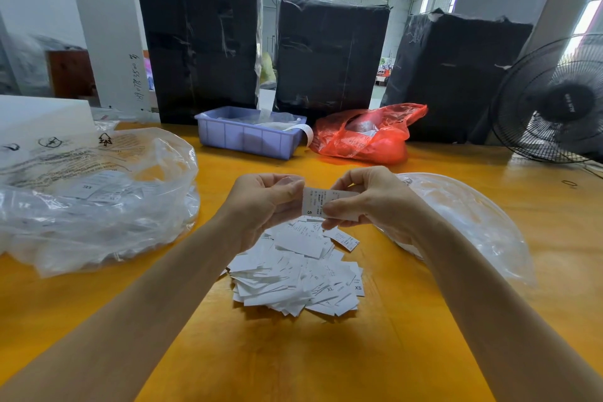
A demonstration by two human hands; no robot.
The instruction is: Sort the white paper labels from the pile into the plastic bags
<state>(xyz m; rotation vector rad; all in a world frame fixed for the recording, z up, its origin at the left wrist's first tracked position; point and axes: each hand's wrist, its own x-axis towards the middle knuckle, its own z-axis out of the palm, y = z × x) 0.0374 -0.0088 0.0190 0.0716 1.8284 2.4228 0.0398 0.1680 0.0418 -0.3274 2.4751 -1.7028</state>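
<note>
A pile of white paper labels [300, 271] lies on the yellow table [326, 352] in front of me, some marked XL and XS. Above the pile, my left hand [261, 202] and my right hand [368, 199] both pinch a small white label [315, 202] printed with an S. A large clear plastic bag [94, 199] with labels inside lies to the left. Another clear plastic bag [470, 222] lies to the right, partly hidden by my right forearm.
A blue plastic bin [248, 137] and a red plastic bag [368, 137] sit at the table's far side. Three black wrapped boxes [329, 55] stand behind them. A black fan [554, 101] stands at the right edge.
</note>
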